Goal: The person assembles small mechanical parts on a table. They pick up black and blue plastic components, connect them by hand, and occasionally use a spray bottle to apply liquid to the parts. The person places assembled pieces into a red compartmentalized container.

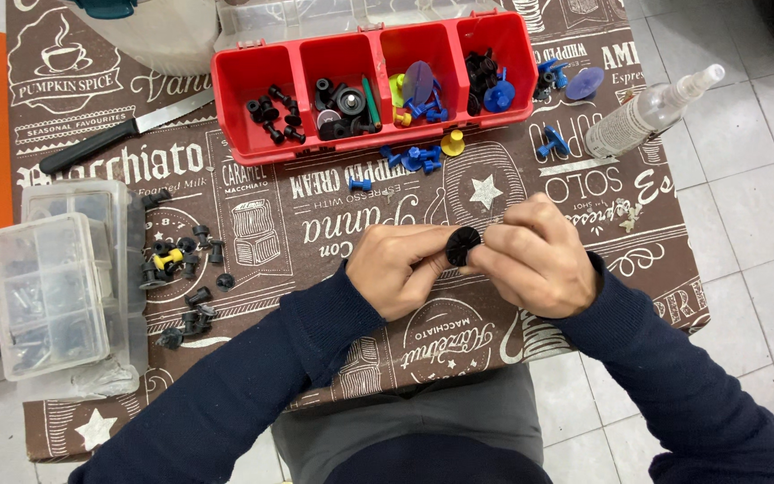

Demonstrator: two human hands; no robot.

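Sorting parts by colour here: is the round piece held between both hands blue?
No, the round ribbed piece pinched between the left hand and right hand is black.

The bench (253, 224) wears a brown printed cloth. At its far edge sit a red compartment tray (374, 85), a knife (123, 133) and a spray bottle (651, 112); clear plastic boxes (55, 287) and loose black pieces (181, 269) occupy the left edge.

Single view from the camera on my head, looking almost straight down from close above my lap. My left hand (393, 269) and right hand (535, 255) sit mid-frame; the table (315, 224) fills the far part, floor tiles (754, 206) the right.
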